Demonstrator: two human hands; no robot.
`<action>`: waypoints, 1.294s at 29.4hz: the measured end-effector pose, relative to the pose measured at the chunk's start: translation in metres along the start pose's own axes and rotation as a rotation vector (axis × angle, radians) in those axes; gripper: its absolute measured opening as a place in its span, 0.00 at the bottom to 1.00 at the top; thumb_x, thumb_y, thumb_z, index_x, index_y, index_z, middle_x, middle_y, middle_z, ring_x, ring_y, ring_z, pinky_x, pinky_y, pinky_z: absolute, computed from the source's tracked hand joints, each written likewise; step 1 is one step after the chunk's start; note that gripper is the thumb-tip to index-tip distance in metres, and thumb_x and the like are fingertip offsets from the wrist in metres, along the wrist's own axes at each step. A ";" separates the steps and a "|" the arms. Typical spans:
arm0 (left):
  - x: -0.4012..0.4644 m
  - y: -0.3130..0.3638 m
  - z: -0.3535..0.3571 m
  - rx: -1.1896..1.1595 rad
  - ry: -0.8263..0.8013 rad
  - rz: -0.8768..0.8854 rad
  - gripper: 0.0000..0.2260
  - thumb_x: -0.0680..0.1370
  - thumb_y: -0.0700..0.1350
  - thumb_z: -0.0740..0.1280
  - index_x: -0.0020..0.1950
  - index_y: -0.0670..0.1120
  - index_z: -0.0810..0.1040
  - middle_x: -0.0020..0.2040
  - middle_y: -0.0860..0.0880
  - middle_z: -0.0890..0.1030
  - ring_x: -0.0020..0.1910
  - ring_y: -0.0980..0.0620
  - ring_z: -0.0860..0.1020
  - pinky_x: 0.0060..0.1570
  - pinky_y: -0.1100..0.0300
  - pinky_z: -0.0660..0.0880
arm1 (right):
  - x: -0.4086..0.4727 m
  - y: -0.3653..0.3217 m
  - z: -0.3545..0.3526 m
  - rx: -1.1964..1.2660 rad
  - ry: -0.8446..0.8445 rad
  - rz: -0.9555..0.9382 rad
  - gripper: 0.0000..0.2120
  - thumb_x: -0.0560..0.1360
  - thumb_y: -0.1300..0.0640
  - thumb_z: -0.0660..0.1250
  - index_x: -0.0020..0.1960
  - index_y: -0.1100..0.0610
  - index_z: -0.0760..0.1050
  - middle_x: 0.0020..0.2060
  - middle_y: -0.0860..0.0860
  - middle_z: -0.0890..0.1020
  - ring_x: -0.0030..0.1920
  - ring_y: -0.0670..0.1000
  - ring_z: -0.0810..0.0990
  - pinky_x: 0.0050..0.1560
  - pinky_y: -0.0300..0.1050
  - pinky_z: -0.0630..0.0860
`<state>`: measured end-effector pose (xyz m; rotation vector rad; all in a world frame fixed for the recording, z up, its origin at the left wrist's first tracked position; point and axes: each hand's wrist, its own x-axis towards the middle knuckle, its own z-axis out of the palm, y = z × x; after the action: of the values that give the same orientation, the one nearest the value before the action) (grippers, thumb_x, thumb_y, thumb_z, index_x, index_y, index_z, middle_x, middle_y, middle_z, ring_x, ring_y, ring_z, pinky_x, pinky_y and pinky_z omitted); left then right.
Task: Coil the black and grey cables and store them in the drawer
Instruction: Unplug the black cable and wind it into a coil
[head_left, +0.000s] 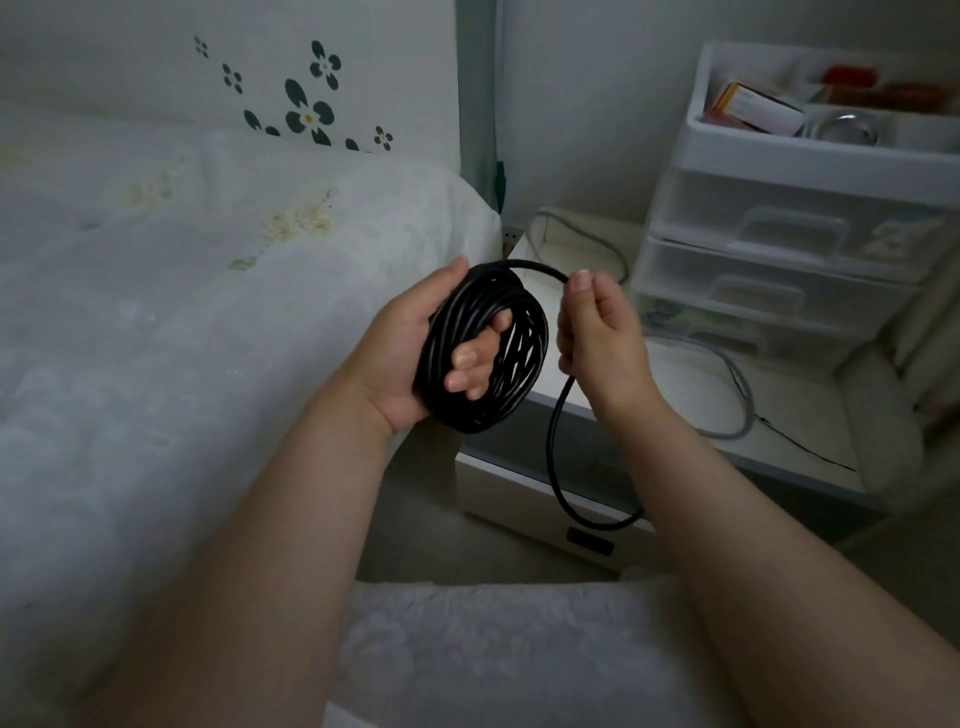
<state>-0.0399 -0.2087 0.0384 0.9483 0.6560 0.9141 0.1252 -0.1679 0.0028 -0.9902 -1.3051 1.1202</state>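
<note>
Down at the bottom of the frame is my lap, and my two arms reach up from it. At the middle, my left hand (415, 353) holds the black cable (483, 353), wound into a fat ring. Those fingers (470, 364) curl through the hole of the ring and clamp on it, with the thumb over the top. Just to the right, my right hand (597, 332) pinches the loose end of the same cable. A long tail hangs down from it in a low loop, in front of the open drawer (519, 499).

I think the ring could pop open if my left fingers let go a little, because the loops are stiff. The hanging tail could also catch on the drawer edge when I pull it up.

Farther back, to the right of the middle, the grey cable (737, 395) lies loose on the white desk (810, 431). It is not coiled yet. At the upper right stands a clear box of little drawers (779, 244). On the left is the bed (182, 312).
</note>
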 end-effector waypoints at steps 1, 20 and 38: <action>0.001 -0.001 0.001 0.021 0.006 -0.007 0.25 0.81 0.57 0.49 0.41 0.40 0.74 0.21 0.51 0.68 0.17 0.55 0.66 0.23 0.63 0.68 | 0.000 -0.001 -0.001 0.018 0.039 -0.014 0.16 0.82 0.52 0.54 0.36 0.53 0.62 0.28 0.49 0.62 0.26 0.46 0.58 0.23 0.38 0.55; 0.017 -0.003 0.003 -0.536 0.392 0.327 0.22 0.81 0.57 0.51 0.38 0.44 0.73 0.22 0.53 0.68 0.19 0.57 0.64 0.24 0.64 0.64 | -0.021 0.005 0.014 -0.196 -0.390 0.324 0.11 0.83 0.57 0.53 0.60 0.54 0.71 0.31 0.51 0.68 0.24 0.46 0.67 0.22 0.38 0.68; 0.042 -0.023 0.003 0.664 0.885 0.245 0.24 0.82 0.57 0.53 0.34 0.45 0.73 0.29 0.48 0.76 0.27 0.52 0.74 0.30 0.61 0.73 | -0.035 -0.017 0.014 -0.989 -0.446 -0.227 0.15 0.73 0.41 0.66 0.45 0.54 0.75 0.31 0.46 0.74 0.33 0.45 0.71 0.34 0.42 0.66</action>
<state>-0.0090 -0.1799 0.0158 1.2069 1.6968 1.3828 0.1143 -0.2063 0.0129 -1.2635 -2.3747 0.4819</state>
